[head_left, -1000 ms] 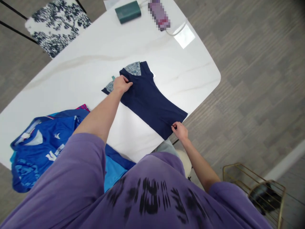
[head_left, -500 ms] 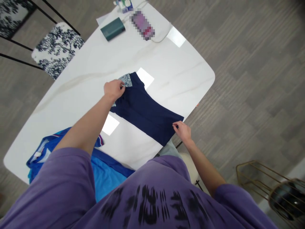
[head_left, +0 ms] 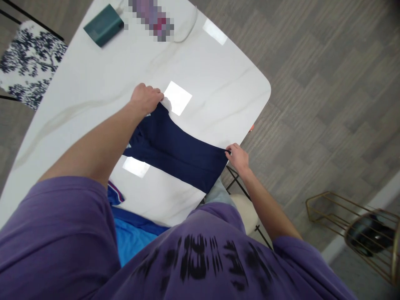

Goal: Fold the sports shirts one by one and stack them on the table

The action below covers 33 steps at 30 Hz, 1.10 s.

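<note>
A navy blue garment lies stretched out on the white table, narrow bits of pale patterned fabric showing beside my left forearm. Its upper left corner is in the closed fingers of my left hand. At the opposite end, my right hand pinches the hem corner by the table's edge. My left hand and forearm hide part of the garment's far end. I cannot tell exactly what kind of garment it is.
Bright blue clothing lies at the near edge, partly under my left arm. A dark green box-like object, a blurred-out item and a cable sit at the far end. A patterned chair stands left, a gold wire rack right.
My left hand has shifted from the patterned part to the navy corner. My right hand has moved up to the hem's corner and pinches it. The view has shifted too.
</note>
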Tool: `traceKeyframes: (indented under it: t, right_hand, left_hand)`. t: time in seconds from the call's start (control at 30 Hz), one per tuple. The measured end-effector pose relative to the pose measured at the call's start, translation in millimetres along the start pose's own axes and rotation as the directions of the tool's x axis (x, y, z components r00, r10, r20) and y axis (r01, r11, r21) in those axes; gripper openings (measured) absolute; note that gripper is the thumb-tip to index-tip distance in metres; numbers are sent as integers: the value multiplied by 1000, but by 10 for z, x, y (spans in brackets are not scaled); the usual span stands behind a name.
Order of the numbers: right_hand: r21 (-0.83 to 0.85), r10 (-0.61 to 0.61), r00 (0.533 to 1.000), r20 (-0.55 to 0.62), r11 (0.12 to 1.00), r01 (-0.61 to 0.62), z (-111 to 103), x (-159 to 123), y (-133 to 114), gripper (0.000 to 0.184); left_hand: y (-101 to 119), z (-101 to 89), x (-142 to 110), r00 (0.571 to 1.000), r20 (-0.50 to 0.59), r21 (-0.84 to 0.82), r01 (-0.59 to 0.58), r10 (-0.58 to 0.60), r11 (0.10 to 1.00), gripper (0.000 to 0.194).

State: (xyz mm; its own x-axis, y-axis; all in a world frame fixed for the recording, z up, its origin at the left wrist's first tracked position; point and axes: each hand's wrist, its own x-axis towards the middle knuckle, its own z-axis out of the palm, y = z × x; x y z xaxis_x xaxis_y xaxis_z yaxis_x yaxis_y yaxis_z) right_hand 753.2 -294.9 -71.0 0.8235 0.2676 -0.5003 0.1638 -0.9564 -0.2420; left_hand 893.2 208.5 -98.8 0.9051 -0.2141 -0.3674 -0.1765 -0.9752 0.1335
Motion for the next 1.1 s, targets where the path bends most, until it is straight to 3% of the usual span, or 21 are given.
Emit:
traceKeyframes:
  t: [0.1, 0.23, 0.4, 0.5, 0.67, 0.8, 0.93, 1.1]
  right_hand:
    - [-3, 14, 999, 31, 1000, -14, -8, 7, -23, 14]
    - [6, -22, 1000, -16, 1000, 22, -83, -95, -73, 14]
    - [17, -108, 989, -105, 994, 111, -225, -561, -218, 15]
    - [5, -170, 979, -115, 985, 172, -235, -958, -362, 16]
    - [-33, -262, 965, -31, 965, 261, 81, -1504, -657, 18]
    - [-58, -295, 950, 99, 952, 302, 519, -1652, -843, 16]
    - [-103, -268, 942, 202, 951, 293, 810, -1637, -932, 18]
    - [-110, -286, 942, 173, 945, 307, 793, -1579, -964, 24]
  left_hand:
    - [-13, -28, -50, 998, 38, 54, 44, -46, 998, 9]
    - [-79, -115, -323, 999, -48, 125, 21, -15, 992, 12]
    - [-201, -285, -1043, 985, -168, 113, 50, -30, 992, 22]
    - [-276, -281, -1575, 973, -222, 97, 86, -62, 992, 21]
    - [-273, -8, -2427, 952, -253, 46, 191, -174, 980, 22]
    - [-175, 335, -2922, 934, -197, -62, 293, -299, 954, 28]
    - [-65, 547, -3136, 919, -116, -101, 366, -377, 925, 35]
    - [250, 452, -3001, 889, -191, -160, 391, -417, 907, 46]
